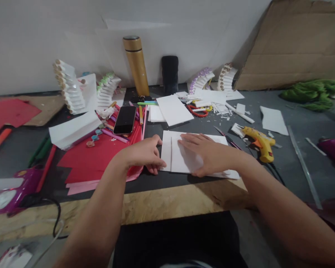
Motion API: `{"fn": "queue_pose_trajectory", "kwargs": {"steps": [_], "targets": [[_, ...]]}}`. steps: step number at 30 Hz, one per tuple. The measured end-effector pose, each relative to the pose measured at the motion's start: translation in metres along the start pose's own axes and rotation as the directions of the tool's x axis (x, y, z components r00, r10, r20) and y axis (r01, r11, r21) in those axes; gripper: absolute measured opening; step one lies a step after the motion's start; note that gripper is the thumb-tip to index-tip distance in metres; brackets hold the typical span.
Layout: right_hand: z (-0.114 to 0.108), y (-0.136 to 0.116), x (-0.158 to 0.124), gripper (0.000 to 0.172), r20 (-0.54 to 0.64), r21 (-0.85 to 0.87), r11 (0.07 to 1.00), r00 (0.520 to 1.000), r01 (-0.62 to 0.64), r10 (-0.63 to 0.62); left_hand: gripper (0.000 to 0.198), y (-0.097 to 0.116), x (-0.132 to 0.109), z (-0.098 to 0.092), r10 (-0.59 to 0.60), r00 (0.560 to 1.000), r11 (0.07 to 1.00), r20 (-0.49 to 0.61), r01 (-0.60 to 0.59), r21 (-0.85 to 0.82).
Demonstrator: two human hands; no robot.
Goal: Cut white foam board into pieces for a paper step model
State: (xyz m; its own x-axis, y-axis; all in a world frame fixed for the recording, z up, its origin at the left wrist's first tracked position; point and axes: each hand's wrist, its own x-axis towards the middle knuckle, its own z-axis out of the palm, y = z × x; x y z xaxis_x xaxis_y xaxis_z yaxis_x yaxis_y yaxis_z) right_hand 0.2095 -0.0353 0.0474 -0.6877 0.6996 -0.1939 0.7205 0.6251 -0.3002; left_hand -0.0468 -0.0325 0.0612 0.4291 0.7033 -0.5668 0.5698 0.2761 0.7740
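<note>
A white board (203, 152), perhaps foam or thick card, lies flat near the table's front edge, with a narrow upright line or seam across its left part. At its left edge is my left hand (145, 154), its fingers bent and the index fingertip on the board's corner; the other fingers curl beside the edge. My right hand (205, 152) rests spread and flat on top of the board, pressing nothing else. Just past the board's right end lie scissors (230, 140), partly hidden. Farther right is a yellow glue gun (259, 141).
Left of the board are red paper sheets (89, 160), a phone (125, 120) and several markers. Behind stand a gold bottle (136, 67), a black case (169, 74) and curved white tube models (68, 87). White scraps (217, 108) lie behind; a purple glue gun (19, 190) lies left.
</note>
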Motion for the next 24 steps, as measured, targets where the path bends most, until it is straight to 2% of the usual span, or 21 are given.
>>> {"fn": "queue_pose_trajectory", "kwargs": {"steps": [3,7,17,20,24], "targets": [[0.007,-0.005,0.003,0.107,-0.037,0.004,0.999,0.999,-0.035,0.035,0.062,0.001,0.000,-0.002,-0.002,1.000,0.998,0.022,0.001,0.064],[0.015,-0.010,0.007,0.106,-0.078,0.025,0.999,0.996,-0.041,0.042,0.052,-0.005,0.006,-0.009,0.041,0.999,0.997,0.032,-0.043,0.059],[0.016,-0.008,0.012,0.105,-0.046,0.053,0.999,0.999,0.001,0.002,0.053,-0.011,0.013,-0.012,0.042,0.999,0.992,0.035,-0.046,0.119],[0.017,-0.005,0.014,0.104,-0.054,0.054,0.998,0.998,0.022,-0.019,0.053,-0.012,0.013,-0.013,0.078,0.996,0.988,0.040,-0.082,0.129],[0.016,-0.004,0.016,0.105,-0.041,0.054,0.998,0.998,0.039,-0.037,0.047,-0.009,0.012,-0.012,0.134,0.990,0.989,0.033,-0.136,0.063]]}}
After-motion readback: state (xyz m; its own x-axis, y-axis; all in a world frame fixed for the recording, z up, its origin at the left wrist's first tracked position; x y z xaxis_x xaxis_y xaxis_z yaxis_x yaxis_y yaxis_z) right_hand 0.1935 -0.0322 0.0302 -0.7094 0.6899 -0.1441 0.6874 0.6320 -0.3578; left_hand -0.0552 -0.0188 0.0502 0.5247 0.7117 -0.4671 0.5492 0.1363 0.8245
